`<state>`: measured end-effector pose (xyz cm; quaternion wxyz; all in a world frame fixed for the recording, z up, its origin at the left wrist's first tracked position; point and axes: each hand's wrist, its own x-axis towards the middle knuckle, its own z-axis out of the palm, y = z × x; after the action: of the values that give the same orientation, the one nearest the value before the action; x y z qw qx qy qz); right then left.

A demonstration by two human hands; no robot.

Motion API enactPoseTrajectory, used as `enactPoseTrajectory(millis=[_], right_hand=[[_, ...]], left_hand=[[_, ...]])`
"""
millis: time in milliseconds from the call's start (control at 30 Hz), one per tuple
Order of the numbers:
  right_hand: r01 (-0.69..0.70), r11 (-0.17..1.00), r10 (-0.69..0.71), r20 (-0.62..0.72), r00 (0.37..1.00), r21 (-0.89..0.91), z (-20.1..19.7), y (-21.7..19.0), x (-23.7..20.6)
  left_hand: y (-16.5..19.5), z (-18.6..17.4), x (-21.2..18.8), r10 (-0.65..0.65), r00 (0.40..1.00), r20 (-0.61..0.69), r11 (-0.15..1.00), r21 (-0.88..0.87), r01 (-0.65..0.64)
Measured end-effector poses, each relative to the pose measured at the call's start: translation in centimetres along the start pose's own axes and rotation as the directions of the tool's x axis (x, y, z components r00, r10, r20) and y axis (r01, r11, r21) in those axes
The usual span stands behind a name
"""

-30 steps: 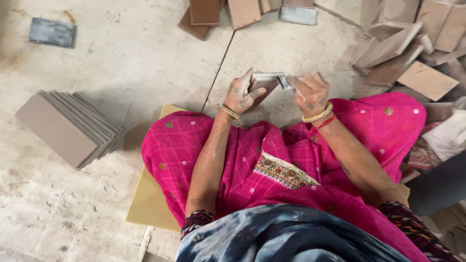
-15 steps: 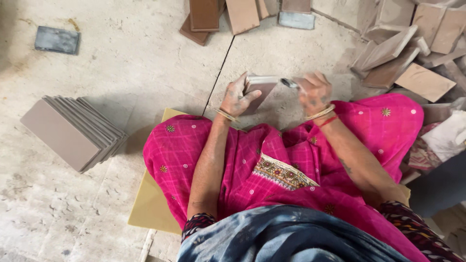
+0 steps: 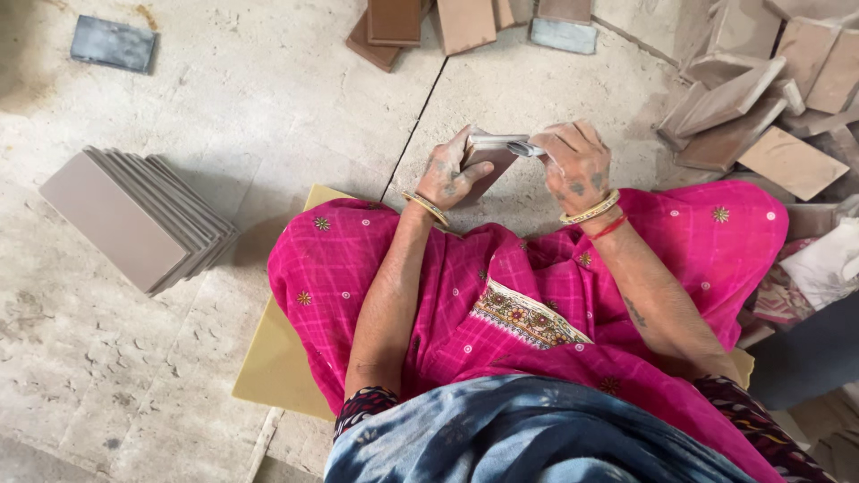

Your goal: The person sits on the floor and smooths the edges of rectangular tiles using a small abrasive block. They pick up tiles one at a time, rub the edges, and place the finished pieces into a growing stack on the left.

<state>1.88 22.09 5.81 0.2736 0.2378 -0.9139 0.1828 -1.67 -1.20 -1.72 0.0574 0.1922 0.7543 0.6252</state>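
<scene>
Above the pink-draped lap, left hand (image 3: pixel 452 174) grips one brown tile (image 3: pixel 488 161) tilted on edge; right hand (image 3: pixel 577 165) pinches a small grey tool (image 3: pixel 514 145) against its top. One leaning tile stack (image 3: pixel 134 215) stands at left.

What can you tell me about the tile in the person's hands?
The tile is a flat brown rectangle that looks like unglazed clay. It is held tilted above the pale floor, in front of the pink lap. The left hand grips its left side, thumb on top. The right hand meets its upper edge, holding something small and grey there that is too blurred to name.
</scene>
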Motion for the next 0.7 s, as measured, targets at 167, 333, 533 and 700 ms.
enactPoseTrajectory(millis=[167,333,533,700], right_hand=[[0.087,0.99,-0.076,0.099,0.992,-0.11,-0.3,-1.7,1.5],[0.132,0.987,-0.114,0.166,0.979,-0.097,0.9,-3.7,2.9],[0.212,0.972,-0.197,0.138,0.971,-0.104,1.4,-5.2,4.6],[0.228,0.972,-0.216,0.151,0.965,-0.064,2.3,-3.3,3.1]], left_hand=[[-1.3,1.6,0.4,0.082,0.996,0.03,0.994,0.066,-0.084],[-1.7,2.1,1.1,0.264,0.964,-0.014,0.965,0.016,-0.264],[-0.2,1.3,1.5,0.171,0.984,-0.053,0.977,0.14,-0.162],[0.1,1.5,1.9,0.279,0.96,0.003,0.947,0.167,-0.276]])
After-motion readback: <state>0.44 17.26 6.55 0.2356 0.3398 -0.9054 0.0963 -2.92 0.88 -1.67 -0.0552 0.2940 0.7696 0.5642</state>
